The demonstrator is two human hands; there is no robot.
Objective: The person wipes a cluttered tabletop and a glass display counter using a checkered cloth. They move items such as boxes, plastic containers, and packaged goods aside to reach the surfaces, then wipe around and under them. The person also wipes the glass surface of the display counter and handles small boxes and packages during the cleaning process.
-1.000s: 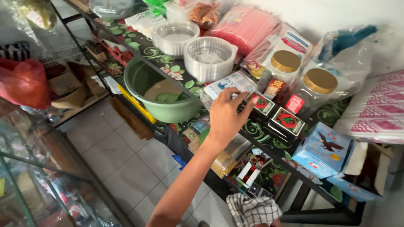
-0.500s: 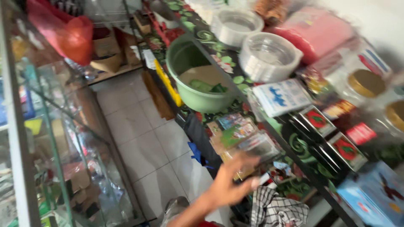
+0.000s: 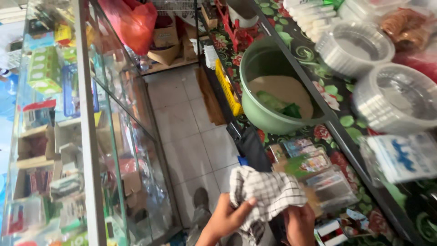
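Both hands, left hand (image 3: 226, 217) and right hand (image 3: 299, 224), pinch a checked black-and-white cloth (image 3: 265, 192) at six o'clock; soft, light, best gripped by bunched folds.

A basin (image 3: 277, 86) sits on the shelf (image 3: 339, 136), stacked containers (image 3: 396, 102) to its right. A glass cabinet (image 3: 86, 136) stands left.

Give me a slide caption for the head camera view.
Both hands, left hand and right hand, grip a checked cloth beside a shop shelf holding a green basin.
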